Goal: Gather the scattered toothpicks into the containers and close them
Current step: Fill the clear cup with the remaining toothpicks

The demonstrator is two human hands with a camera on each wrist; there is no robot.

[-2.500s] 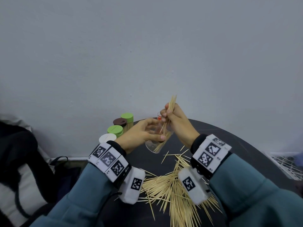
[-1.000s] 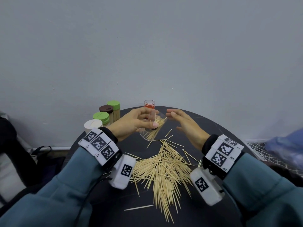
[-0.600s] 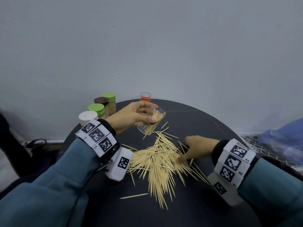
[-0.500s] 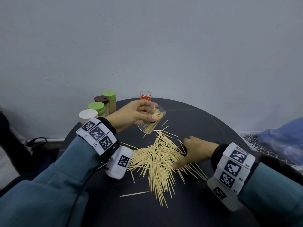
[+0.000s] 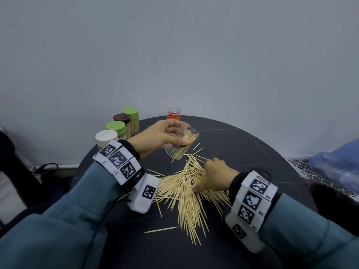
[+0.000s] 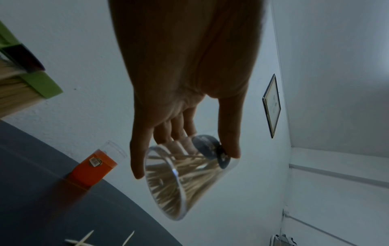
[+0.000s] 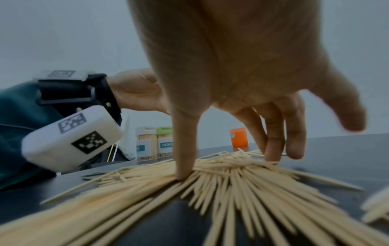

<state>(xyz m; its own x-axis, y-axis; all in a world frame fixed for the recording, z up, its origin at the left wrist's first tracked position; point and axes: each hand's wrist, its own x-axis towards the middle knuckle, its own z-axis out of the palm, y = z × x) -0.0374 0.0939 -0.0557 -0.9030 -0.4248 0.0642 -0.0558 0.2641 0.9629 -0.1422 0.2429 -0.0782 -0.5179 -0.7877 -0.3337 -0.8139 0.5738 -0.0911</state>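
Table [image 5: 242,148]: round, dark, filling the lower centre of the head view; bears everything below.

Toothpick pile [image 5: 186,193]: loose fan of pale wooden sticks, centre to lower centre of the head view, strays at its edges, one lying apart at lower centre. Judged very light, stiff, thin and slick against each other; likely to roll or splay if pushed singly. Best taken as a bunch, pinched across the middle with the sticks aligned.

Left hand [image 5: 159,136]: raised above the table, just above centre of the frame, wrapped round the clear cup, thumb on one side and fingers on the other. Forearm comes in from lower left.

Right hand [image 5: 215,175]: palm down on the right of the pile, right of centre. In the right wrist view the thumb [image 7: 185,166] presses onto the sticks and the fingers [image 7: 273,143] curl down at the far side, touching them; nothing lifted, grip not yet closed.

Cup [image 5: 181,143]: transparent, tilted, mouth toward upper right, partly filled with toothpicks. Judged light, rigid, smooth; needs a firm hold round the wall.

Closed jars [image 5: 120,127]: four, capped green, brown, green, white, upper left of the table.

Orange lid [image 5: 173,113]: upside down at the table's far edge, above the left hand.
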